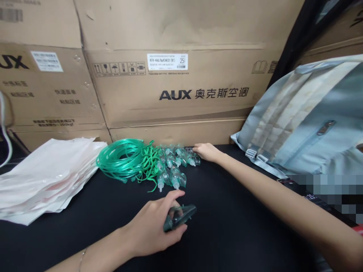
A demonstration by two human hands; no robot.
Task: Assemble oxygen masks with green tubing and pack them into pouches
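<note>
My left hand (159, 219) is closed round a clear greenish face mask (180, 218), held low over the black table with its narrow end to the right. At the back of the table my right hand (208, 152) has its fingers pressed together, beside some small dark and silvery bits (189, 150). What is between those fingertips is hidden. Several more clear green masks (177, 177) with whitish nozzles lie in a cluster left of the right hand. Green elastic straps (150, 160) are heaped against them, and coiled green tubing (120, 158) lies to their left.
A stack of white plastic bags (48, 170) lies at the left. Large cardboard boxes (176, 109) form a wall behind the table (113, 211). A light blue backpack (306, 121) leans at the right, above my right forearm. A white cable (4, 128) hangs at the far left.
</note>
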